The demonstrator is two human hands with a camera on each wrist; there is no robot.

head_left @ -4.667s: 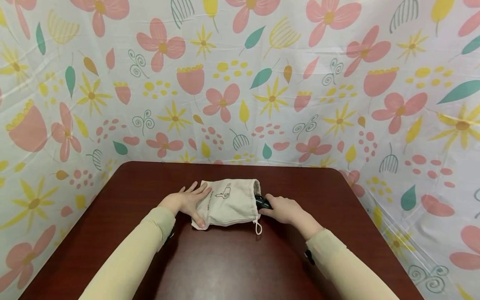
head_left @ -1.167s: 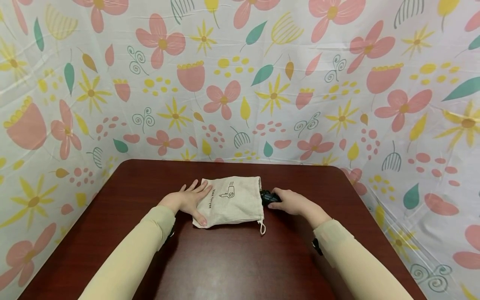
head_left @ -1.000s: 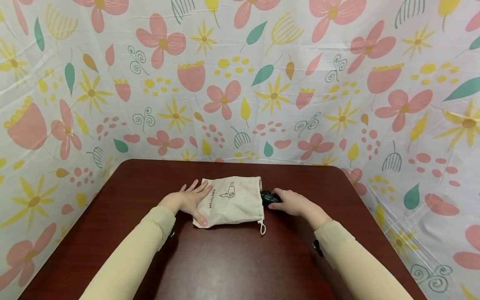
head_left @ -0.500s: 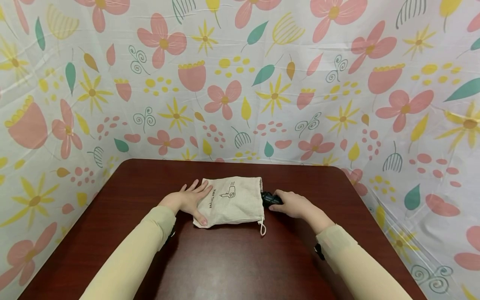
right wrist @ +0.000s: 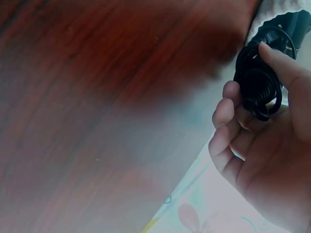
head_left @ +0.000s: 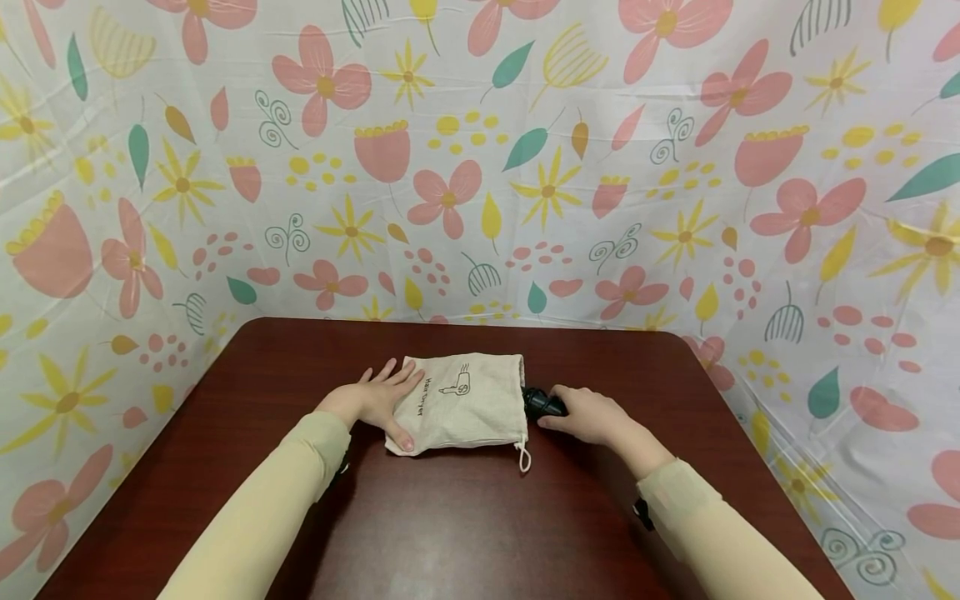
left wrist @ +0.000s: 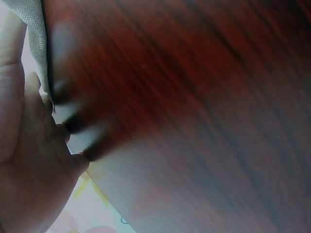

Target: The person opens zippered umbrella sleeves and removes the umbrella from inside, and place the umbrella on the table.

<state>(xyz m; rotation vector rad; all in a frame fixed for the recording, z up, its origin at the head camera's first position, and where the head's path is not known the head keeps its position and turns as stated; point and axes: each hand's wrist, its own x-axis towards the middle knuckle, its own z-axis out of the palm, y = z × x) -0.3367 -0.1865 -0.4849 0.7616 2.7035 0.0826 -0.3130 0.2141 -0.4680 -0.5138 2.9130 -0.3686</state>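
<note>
A cream cloth drawstring bag (head_left: 468, 421) lies flat on the table, with a line drawing of a hair dryer and the words "Hair Dryer" printed on it. My left hand (head_left: 378, 402) rests on its closed end, fingers spread. From the mouth at the right sticks a black hair dryer (head_left: 536, 402), wrapped with its cord; the rest is hidden inside the cloth. My right hand (head_left: 592, 414) grips this outer end. In the right wrist view, the thumb lies along the looped black cord (right wrist: 260, 87) and the fingers curl at its other side.
The dark red wooden table (head_left: 450, 525) has rounded far corners. A white curtain (head_left: 465, 287) with a flower print hangs behind it and along both sides. The bag's white drawstring loop (head_left: 524, 458) hangs out on the tabletop at its near right corner.
Since the earliest frame my right hand has moved right, and more of the black hair dryer shows outside the bag. The left hand has stayed on the closed end.
</note>
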